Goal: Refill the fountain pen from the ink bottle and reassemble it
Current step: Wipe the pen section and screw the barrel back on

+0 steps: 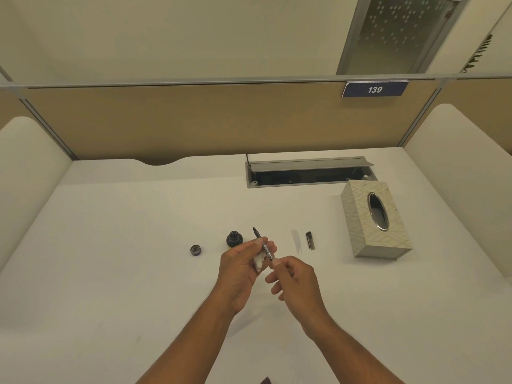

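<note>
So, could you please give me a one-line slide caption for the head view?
Left hand holds the pen section and tissue; right hand at its converter; open ink bottle behind.

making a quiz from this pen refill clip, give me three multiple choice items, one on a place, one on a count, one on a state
1. Where does the bottle cap lie?
A. left of the ink bottle
B. on top of the tissue box
C. screwed onto the bottle

2. How many loose pen parts lie on the desk between the hands and the tissue box?
A. none
B. two
C. four

3. What state is the ink bottle in?
A. closed
B. tipped on its side
C. open and upright

Answers:
1 A, the cap sits apart on the desk, left of the bottle.
2 B, a pale barrel and a dark pen cap lie side by side.
3 C, its mouth is uncovered while the left hand holds the nib section and a tissue, with the right hand at the section's end.
</note>
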